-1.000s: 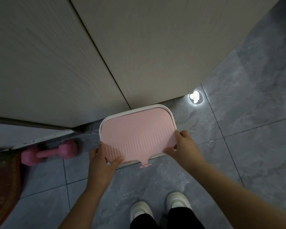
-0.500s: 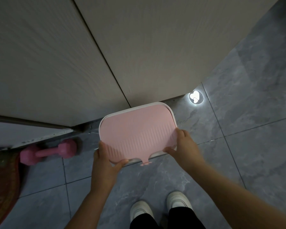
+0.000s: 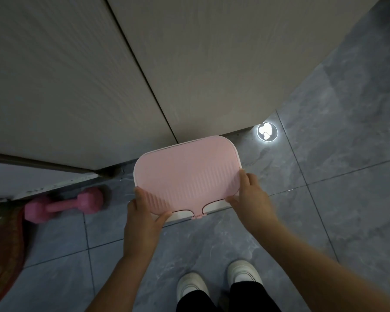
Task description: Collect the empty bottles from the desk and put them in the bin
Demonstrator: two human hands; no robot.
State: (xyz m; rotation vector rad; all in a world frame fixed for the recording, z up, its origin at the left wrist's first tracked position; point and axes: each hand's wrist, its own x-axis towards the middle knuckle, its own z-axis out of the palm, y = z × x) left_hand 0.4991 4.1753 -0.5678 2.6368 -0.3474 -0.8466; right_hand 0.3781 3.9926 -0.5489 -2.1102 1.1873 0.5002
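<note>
A white bin [image 3: 221, 204] with a pink ribbed lid [image 3: 186, 172] stands on the grey tiled floor against a beige cabinet. My left hand [image 3: 144, 212] grips the lid's near left corner, thumb underneath the edge. My right hand [image 3: 249, 194] holds the near right corner. The lid's front edge sits slightly raised above the white rim. A small pink pedal tab [image 3: 198, 216] sticks out at the front. No bottles are in view, and the inside of the bin is hidden by the lid.
A pink dumbbell [image 3: 63, 204] lies on the floor left of the bin. A dark red mat [image 3: 2, 251] is at the far left. A round glowing floor light [image 3: 266, 132] sits right of the bin. My white shoes [image 3: 218, 280] stand just behind the bin.
Both hands have kept hold of the lid's near corners and lifted its front edge slightly. My left thumb has slid under the lid's edge.
</note>
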